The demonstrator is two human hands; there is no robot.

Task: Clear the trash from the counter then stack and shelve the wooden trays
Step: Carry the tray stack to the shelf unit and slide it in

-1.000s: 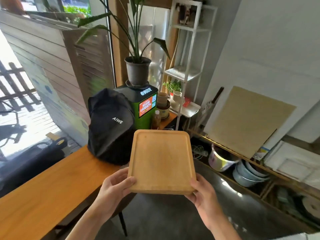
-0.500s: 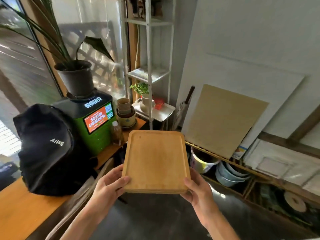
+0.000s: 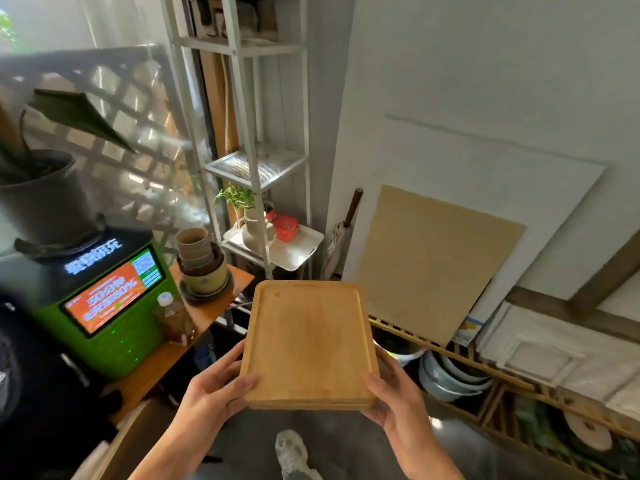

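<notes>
A stack of wooden trays (image 3: 308, 341), light bamboo with a shallow rim, is held level in front of me over the dark floor. My left hand (image 3: 214, 393) grips its near left corner, thumb on top. My right hand (image 3: 394, 400) grips the near right corner. A white metal shelf unit (image 3: 256, 161) stands straight ahead beyond the trays, with a mesh shelf at mid height and a white tray-like shelf (image 3: 301, 251) lower down. The wooden counter (image 3: 207, 320) ends at the left of the trays.
On the counter stand a green kiosk machine (image 3: 104, 306), a bottle (image 3: 173, 317) and stacked pots (image 3: 201, 265). A vase with a plant (image 3: 252, 223) and a red item (image 3: 285, 226) sit on the low shelf. Boards (image 3: 436, 261) lean on the right wall above a low rack of bowls (image 3: 450, 379).
My view has swung right and moved closer to the white shelf unit. The black backpack has slid out at the left. Both hands keep the same grip on the trays.
</notes>
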